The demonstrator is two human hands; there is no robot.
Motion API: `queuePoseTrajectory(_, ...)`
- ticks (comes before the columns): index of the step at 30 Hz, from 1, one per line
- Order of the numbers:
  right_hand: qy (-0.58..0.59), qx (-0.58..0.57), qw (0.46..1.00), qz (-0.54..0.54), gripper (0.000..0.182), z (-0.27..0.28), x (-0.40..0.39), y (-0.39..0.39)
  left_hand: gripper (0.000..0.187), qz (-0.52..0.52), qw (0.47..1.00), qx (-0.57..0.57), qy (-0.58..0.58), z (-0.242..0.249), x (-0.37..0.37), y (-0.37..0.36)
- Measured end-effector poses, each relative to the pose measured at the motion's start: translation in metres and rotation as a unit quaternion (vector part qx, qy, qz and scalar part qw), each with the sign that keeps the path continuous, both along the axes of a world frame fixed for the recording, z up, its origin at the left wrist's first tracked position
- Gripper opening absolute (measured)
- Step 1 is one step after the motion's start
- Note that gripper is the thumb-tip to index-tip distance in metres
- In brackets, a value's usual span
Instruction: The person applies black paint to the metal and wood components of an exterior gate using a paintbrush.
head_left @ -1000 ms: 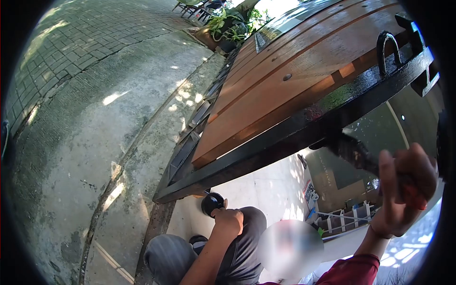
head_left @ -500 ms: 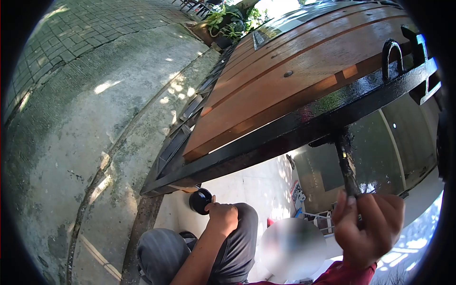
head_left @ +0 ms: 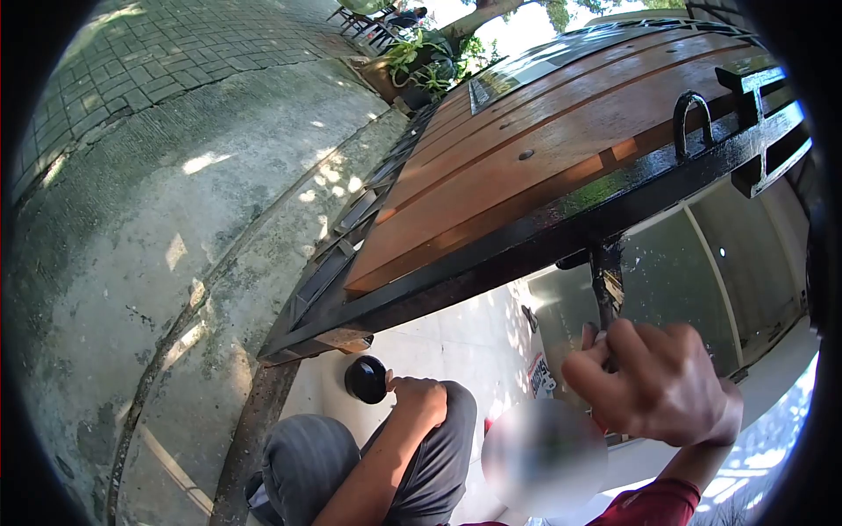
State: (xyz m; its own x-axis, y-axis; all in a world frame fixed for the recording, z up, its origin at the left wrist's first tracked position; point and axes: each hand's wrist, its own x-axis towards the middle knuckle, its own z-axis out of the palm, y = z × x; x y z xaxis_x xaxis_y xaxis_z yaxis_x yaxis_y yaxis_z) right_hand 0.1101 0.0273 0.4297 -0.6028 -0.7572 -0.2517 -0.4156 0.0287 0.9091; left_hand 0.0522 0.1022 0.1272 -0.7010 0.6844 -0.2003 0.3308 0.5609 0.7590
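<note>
My right hand [head_left: 653, 377] is closed around the handle of a paint-smeared brush [head_left: 607, 285], whose dark bristles meet the underside of the black metal frame [head_left: 456, 279]. Down by my knee, my left hand [head_left: 419, 399] grips the rim of a round black container [head_left: 366, 380] with dark contents. Brown wooden slats [head_left: 526, 175] lie inside the frame. A black metal loop [head_left: 692, 123] stands on the frame's right part, which looks glossy.
Grey concrete ground [head_left: 158, 254] with a raised edge runs along the left, with paving bricks [head_left: 175, 53] beyond. Potted plants [head_left: 421, 66] stand at the far end. A pale tiled floor [head_left: 456, 351] lies below the frame. A seated person [head_left: 408, 17] appears in the distance.
My right hand and the brush have moved left along the underside of the frame, and the hand has turned, showing its back. My left hand still holds the container.
</note>
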Motion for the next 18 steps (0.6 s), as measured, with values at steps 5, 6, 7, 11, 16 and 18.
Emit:
queuePoseTrajectory(5,-0.060,-0.030,0.998,0.001,0.025,0.008,-0.005,0.005,0.051,-0.008,1.000,-0.003,-0.006,0.003,0.001,0.001)
queuePoseTrajectory(6,-0.073,-0.035,0.997,-0.006,0.027,0.008,-0.003,0.006,0.053,-0.006,1.000,-0.006,-0.006,0.004,0.002,0.001)
queuePoseTrajectory(7,-0.087,-0.040,0.995,-0.014,0.029,0.008,0.000,0.007,0.054,-0.007,1.000,-0.005,-0.008,0.004,0.002,0.001)
queuePoseTrajectory(11,0.017,-0.234,0.971,0.034,0.035,0.003,0.021,0.012,0.060,-0.010,1.000,-0.024,-0.005,0.008,0.003,0.000)
queuePoseTrajectory(16,0.033,-0.394,0.911,0.114,0.031,0.010,0.029,0.053,0.066,-0.024,0.998,-0.050,-0.021,0.009,0.003,-0.005)
queuePoseTrajectory(18,0.042,-0.415,0.901,0.120,0.029,0.010,0.030,0.058,0.066,-0.012,0.998,-0.053,-0.007,0.005,0.006,-0.003)
